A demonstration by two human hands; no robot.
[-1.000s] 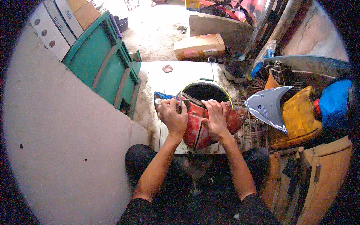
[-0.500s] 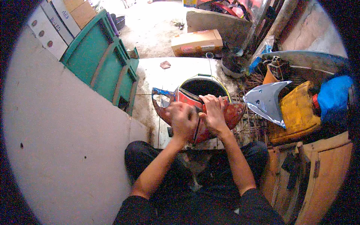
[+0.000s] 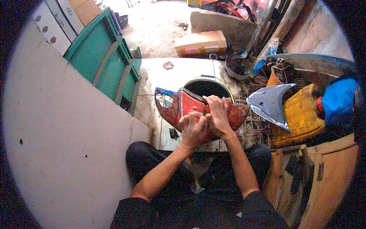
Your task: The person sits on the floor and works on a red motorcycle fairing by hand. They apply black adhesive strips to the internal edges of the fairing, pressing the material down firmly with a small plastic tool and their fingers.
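Note:
A worn red plastic body panel with a blue tip lies across my knees, over a black bucket. My left hand is closed into a fist low on the panel's middle. My right hand presses on the panel just beside it, fingers curled over the upper edge. The two hands touch each other. Whether something small is held between them is hidden.
A silver-grey pointed panel rests at the right on a yellow canister and a wire grid. Green frames lean at the left by a pale wall. A cardboard box lies beyond; wooden cabinet at lower right.
My left hand has slid from the panel's left part to its middle and closed next to my right hand. The panel has tilted and shifted slightly.

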